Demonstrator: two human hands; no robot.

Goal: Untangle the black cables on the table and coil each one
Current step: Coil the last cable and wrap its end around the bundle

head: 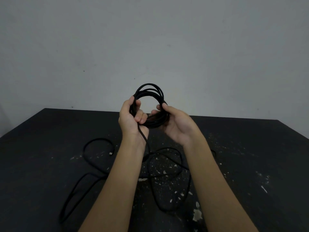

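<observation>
Both hands hold a coil of black cable [151, 91] in the air above the table. My left hand [132, 118] grips the coil's left side, fingers curled round the strands. My right hand [175, 124] holds the right side, thumb on top and fingers underneath. A free strand [146, 143] drops from my left hand to the table. More loose black cable [168, 166] lies in wide loops on the table below my forearms. One loop at the left ends in a small silver plug [110, 154].
The black table [250, 156] is scuffed with pale paint flecks. Its far edge meets a plain grey wall [150, 39]. A long cable loop [73, 195] stretches toward the near left.
</observation>
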